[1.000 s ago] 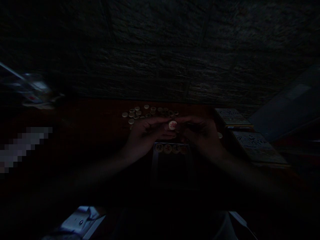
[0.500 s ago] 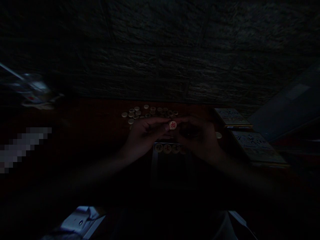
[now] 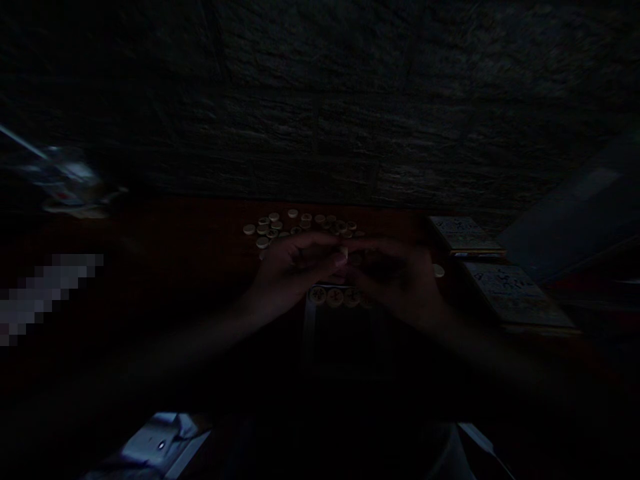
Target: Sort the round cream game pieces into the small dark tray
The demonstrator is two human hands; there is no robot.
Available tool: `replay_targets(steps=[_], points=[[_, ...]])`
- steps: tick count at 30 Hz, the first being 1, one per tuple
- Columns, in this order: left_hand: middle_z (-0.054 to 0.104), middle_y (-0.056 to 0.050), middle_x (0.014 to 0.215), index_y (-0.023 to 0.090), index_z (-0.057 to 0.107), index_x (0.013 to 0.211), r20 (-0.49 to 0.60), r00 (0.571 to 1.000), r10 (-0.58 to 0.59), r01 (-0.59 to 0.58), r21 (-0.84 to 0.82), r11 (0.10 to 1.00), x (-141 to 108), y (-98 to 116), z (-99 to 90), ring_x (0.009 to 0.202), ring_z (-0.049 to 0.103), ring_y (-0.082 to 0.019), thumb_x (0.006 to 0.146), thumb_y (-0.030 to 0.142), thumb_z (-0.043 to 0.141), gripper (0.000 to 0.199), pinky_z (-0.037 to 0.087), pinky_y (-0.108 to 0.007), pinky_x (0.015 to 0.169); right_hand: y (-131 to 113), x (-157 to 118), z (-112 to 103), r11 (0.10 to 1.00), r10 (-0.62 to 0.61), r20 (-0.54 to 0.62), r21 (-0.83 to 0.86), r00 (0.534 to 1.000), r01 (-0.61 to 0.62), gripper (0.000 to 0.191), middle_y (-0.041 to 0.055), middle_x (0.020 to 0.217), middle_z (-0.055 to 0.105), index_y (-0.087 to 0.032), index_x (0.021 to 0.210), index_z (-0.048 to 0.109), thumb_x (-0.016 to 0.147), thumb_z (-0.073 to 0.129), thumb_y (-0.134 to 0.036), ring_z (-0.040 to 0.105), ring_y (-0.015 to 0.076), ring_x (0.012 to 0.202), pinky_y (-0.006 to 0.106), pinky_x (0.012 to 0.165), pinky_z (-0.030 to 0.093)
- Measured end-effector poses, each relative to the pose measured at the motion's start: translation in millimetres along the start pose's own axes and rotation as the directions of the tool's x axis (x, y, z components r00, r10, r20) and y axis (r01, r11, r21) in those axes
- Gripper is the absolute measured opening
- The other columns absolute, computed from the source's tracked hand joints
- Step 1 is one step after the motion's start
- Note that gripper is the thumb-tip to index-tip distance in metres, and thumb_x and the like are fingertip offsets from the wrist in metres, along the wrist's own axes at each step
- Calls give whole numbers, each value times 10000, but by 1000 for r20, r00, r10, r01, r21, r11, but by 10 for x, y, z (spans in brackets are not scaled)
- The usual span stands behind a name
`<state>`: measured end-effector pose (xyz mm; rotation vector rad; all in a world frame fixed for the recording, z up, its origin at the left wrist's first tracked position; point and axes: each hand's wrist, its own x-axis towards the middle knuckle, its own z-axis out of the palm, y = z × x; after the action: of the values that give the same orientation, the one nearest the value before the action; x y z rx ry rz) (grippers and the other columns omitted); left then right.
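Between my fingertips is a small round piece (image 3: 344, 253), seen nearly edge-on. My left hand (image 3: 295, 267) pinches it between thumb and fingers. The fingertips of my right hand (image 3: 400, 270) meet it from the other side, closed around the same piece. Just below my hands, a row of round pieces with characters (image 3: 335, 297) lies along the top of a dark tray with a pale rim (image 3: 309, 340). Beyond my hands several loose round pieces (image 3: 263, 229) are scattered on the dark reddish table (image 3: 200, 233).
Two flat boxes (image 3: 463, 233) with writing lie at the right, with one round piece (image 3: 438, 271) beside them. A clear cup (image 3: 70, 177) with a straw stands at the far left. A stone wall (image 3: 320, 120) rises behind the table. The view is very dark.
The piece in my fingers has turned from showing its red character to nearly edge-on. Both hands have stayed almost in place.
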<state>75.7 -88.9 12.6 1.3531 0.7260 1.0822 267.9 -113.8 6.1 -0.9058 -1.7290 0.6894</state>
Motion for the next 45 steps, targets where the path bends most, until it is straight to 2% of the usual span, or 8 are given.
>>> replay_targets(steps=[5,10,16,23,28,31,37,45], points=[[817,-71,1002,172,764,1021,-12,999,44,-44,18,999,1,-5,-7,848,793,-217,782,265,846,270,669,-319,761,-9,13,0,999,-6,-20,41,1000,7,338,45,1028,787,-227,1148,727,818,798,-221,756,189,873,302,758,619],[816,-64,983,170,759,1045,1,979,205,-201,187,962,-6,-26,-38,876,786,-209,797,274,837,279,644,-303,801,-51,52,-32,980,168,-4,107,986,-167,156,38,926,773,-192,1014,753,894,719,-285,703,137,718,237,633,558],[788,-43,1067,215,761,1092,119,876,467,-466,460,756,-32,-69,-70,973,745,-195,847,239,797,249,596,-318,904,-91,70,-12,910,341,112,208,933,-358,323,8,649,686,-181,809,773,867,745,-497,618,114,553,205,491,471],[727,-64,1100,224,739,1153,228,792,567,-588,536,606,14,-55,-118,1014,693,-208,833,242,816,329,577,-352,874,-173,92,7,882,381,114,251,917,-398,303,8,667,701,-199,799,788,745,862,-488,627,114,569,197,509,497],[703,-59,1068,205,750,1090,251,740,624,-638,556,532,29,-66,-140,992,676,-195,827,242,823,276,570,-335,833,-174,86,5,886,416,91,182,905,-426,392,17,595,669,-199,755,778,796,783,-588,599,117,504,198,438,458],[705,-54,1037,208,751,1096,246,748,617,-626,570,532,27,-66,-136,959,672,-191,825,251,826,285,565,-328,806,-178,90,4,901,394,86,161,915,-403,405,28,617,689,-195,723,765,789,787,-594,620,123,529,202,473,483],[715,11,779,182,744,1153,229,835,501,-538,530,655,-6,-88,-116,670,634,-106,869,260,779,297,503,-217,616,-178,86,0,904,385,91,165,918,-395,349,22,655,703,-205,821,790,782,812,-551,629,128,556,209,501,499],[743,17,752,193,750,1164,165,899,405,-425,541,725,-38,-93,-96,640,661,-108,837,238,800,333,522,-193,589,-138,94,-5,902,387,116,160,915,-402,378,15,656,684,-177,793,771,810,783,-554,598,117,555,207,496,458]])
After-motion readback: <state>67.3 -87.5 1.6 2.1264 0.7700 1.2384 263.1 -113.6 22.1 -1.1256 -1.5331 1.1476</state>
